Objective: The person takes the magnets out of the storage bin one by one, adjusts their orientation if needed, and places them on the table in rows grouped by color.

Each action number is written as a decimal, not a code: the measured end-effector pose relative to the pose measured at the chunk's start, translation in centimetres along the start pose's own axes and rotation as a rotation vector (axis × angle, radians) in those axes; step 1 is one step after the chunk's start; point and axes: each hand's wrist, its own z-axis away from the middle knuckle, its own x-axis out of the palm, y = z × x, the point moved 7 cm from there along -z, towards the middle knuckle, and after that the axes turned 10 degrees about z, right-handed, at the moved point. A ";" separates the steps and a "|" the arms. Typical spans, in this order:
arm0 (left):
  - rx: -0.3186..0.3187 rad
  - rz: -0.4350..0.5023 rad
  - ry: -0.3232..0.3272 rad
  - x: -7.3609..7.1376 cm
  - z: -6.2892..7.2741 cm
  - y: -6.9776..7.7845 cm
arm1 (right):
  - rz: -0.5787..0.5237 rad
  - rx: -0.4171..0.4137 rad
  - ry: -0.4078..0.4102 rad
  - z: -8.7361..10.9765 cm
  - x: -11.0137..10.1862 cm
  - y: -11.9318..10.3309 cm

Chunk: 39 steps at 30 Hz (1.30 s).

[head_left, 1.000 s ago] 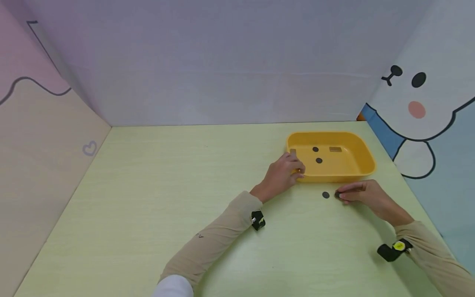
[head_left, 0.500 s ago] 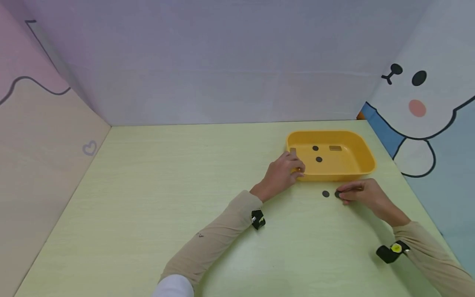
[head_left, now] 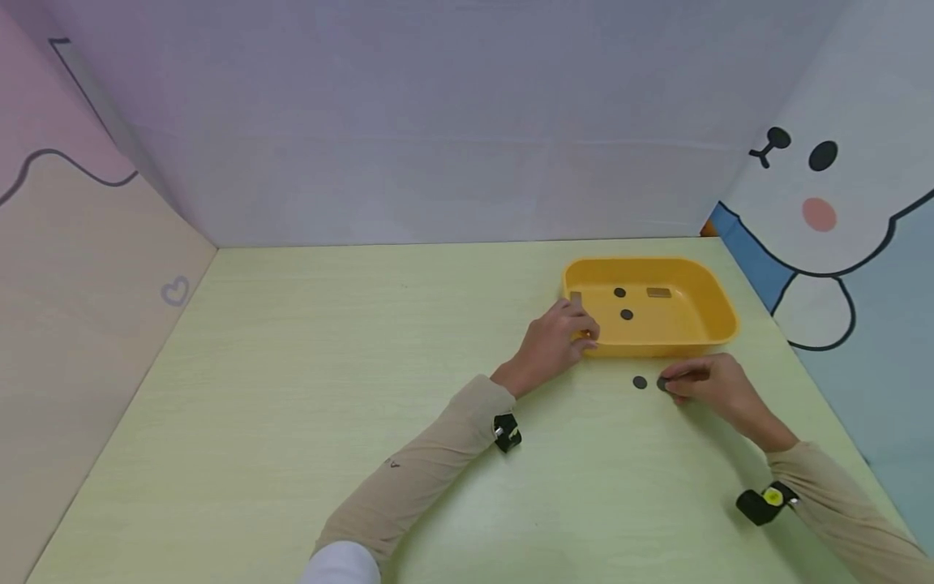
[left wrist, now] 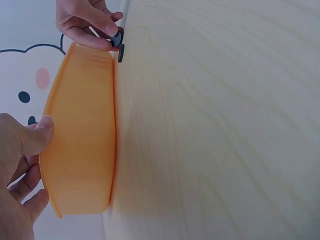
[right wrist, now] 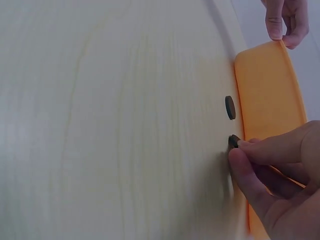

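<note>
A shallow yellow tray point(head_left: 686, 324) stands at the right of the table. My left hand point(head_left: 553, 344) grips its near left rim; in the left wrist view the thumb lies over the rim point(left wrist: 50, 107) with the fingers on the other side. In front of the tray, my right hand point(head_left: 711, 386) pinches a small dark round disc point(right wrist: 234, 141) between thumb and fingers, close to the tabletop. A second dark disc point(head_left: 640, 382) lies flat on the table just left of that hand. Inside the tray lie two more dark discs, one farther back point(head_left: 619, 293) and one nearer point(head_left: 627, 315).
The pale wood-grain table point(head_left: 328, 365) stretches to the left of the tray. A plain wall point(head_left: 467, 122) stands behind it. The right wall point(head_left: 861, 284) carries a cartoon print and comes close to the tray and right arm. A rectangular mark point(head_left: 659, 293) shows on the tray floor.
My right wrist has shifted slightly left and down, while its fingers keep the disc in nearly the same place. My left hand and the tray have not visibly moved.
</note>
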 end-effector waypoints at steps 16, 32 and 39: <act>-0.006 0.000 -0.004 0.0 -0.1 -0.1 | 0.233 -0.056 0.099 -0.2 -0.3 -0.7; -0.004 0.013 -0.002 0.2 0.0 -0.2 | 0.208 -0.056 0.076 -0.5 -0.2 -0.2; 0.015 0.012 0.009 0.2 0.1 -0.2 | 0.199 -0.050 0.081 -0.3 -0.4 -0.2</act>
